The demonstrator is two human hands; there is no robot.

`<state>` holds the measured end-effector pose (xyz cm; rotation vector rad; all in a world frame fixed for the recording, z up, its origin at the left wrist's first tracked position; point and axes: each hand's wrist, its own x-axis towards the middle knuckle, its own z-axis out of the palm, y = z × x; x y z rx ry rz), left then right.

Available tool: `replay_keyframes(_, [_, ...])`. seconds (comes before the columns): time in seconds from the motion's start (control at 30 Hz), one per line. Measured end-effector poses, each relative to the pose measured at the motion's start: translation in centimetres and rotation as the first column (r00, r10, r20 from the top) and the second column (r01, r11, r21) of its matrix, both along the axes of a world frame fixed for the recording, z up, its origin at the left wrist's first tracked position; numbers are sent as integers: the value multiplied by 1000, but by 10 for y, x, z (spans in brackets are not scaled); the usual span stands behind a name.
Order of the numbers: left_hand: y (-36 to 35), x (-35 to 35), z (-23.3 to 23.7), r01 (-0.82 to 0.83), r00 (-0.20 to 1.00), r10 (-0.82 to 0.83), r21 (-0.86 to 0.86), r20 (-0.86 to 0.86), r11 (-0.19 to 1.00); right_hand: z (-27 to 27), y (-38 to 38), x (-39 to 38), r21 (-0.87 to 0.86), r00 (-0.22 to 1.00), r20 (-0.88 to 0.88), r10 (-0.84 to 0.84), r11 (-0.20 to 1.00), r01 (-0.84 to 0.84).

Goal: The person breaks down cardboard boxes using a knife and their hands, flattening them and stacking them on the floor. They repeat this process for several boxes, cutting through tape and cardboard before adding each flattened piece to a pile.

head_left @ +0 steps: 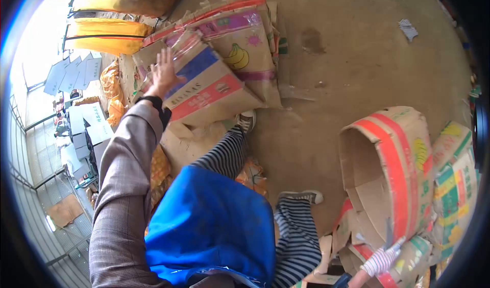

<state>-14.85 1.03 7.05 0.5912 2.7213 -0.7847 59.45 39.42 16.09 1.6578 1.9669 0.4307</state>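
My left hand [162, 74], with a black band at the wrist, lies with its fingers spread on a flattened banana carton [212, 86] with blue and red stripes. More flattened cartons lie under and behind it, one with a purple band [255, 48]. At the lower right, what appears to be part of my right hand [378, 263], wrapped in striped cloth, is beside the lower edge of an open, red-striped carton [395, 160]. Its fingers are too hidden to read. A dark blue object [342, 280] shows near it.
Yellow sacks [109, 35] stand at the upper left, near an orange net bag [113, 91] and pale boxes [84, 124]. Other printed cartons [456, 186] lie at the right. My shoes [301, 196] are on the brown floor, where a cloth scrap [408, 30] lies.
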Motion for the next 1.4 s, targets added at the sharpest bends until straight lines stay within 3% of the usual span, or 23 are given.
replay_keyframes(0.03, [-2, -15, -4, -60, 998, 60, 34, -7, 998, -11, -1, 9, 30, 986, -167, -29, 999, 34])
replay_keyframes(0.07, [-5, -28, -8, -116, 993, 118, 72, -13, 991, -16, -10, 0, 147, 959, -254, 123, 985, -87])
replay_keyframes(0.17, [-29, -60, -22, -100, 985, 91, 54, 148, 994, -37, -44, -70, 358, 923, 242, 299, 857, -371])
replay_keyframes(0.27, [-51, -97, -40, 92, 971, -110, 93, 212, 991, -64, -52, -68, 461, 961, 70, 268, 846, -269])
replay_keyframes(0.3, [-33, -74, -19, -80, 978, -15, 444, 206, 893, -69, -46, -51, 563, 919, -2, 393, 760, -324])
replay_keyframes(0.33, [-13, -64, -16, -56, 972, -65, 492, 225, 869, -75, -44, -41, 508, 969, 40, 244, 830, -230])
replay_keyframes(0.43, [69, -17, 4, 66, 934, -279, 660, 223, 748, -62, -52, -46, 485, 959, -4, 282, 839, -245])
replay_keyframes(0.5, [115, -10, -8, 277, 901, -428, 662, 73, 696, -59, -57, -41, 494, 948, -111, 298, 844, -207])
replay_keyframes(0.53, [127, -10, -10, 375, 871, -491, 656, -7, 655, -48, -61, -49, 413, 962, -242, 123, 910, -12])
replay_keyframes(0.6, [131, -9, -37, 636, 766, -495, 596, -411, 489, -35, -65, -51, 172, 859, -457, -230, 925, 339])
replay_keyframes(0.63, [128, -4, -50, 743, 669, -459, 514, -584, 428, -46, -68, -36, 263, 928, -358, -102, 943, 205])
replay_keyframes(0.67, [118, 8, -54, 668, 744, -448, 557, -496, 493, -53, -73, -20, 316, 971, -238, 19, 947, 59])
replay_keyframes(0.7, [107, 18, -53, 594, 804, -434, 584, -407, 553, -41, -80, -41, 271, 940, -329, -91, 944, 187])
replay_keyframes(0.73, [98, 24, -48, 526, 849, -411, 601, -332, 602, -39, -82, -42, 231, 933, -341, -110, 953, 197])
replay_keyframes(0.8, [71, 34, -56, 562, 814, -525, 567, -249, 602, -45, -82, -27, 290, 962, -274, 11, 954, 71])
replay_keyframes(0.87, [30, 46, -73, 640, 723, -622, 631, -302, 437, -45, -91, -29, 291, 964, -267, 7, 954, 73])
replay_keyframes(0.93, [-13, 91, -69, 744, 662, -638, 445, -393, 498, -46, -90, -27, 292, 965, -260, 22, 955, 57])
replay_keyframes(1.0, [-62, 132, -81, 697, 696, -681, 447, -230, 561, -46, -93, -25, 326, 958, -275, 82, 945, 12])
replay_keyframes(1.1, [-130, 163, -156, 672, 720, -687, 342, -97, 657, -43, -97, -32, 346, 955, -269, 127, 938, -27])
replay_keyframes(1.2, [-159, 196, -172, 654, 735, -663, 407, -142, 638, -33, -109, -48, 329, 948, -295, 123, 944, -20])
replay_keyframes(1.4, [-141, 184, -185, 610, 771, -601, 509, -208, 607, -21, -126, -70, 340, 941, -319, 109, 940, 6])
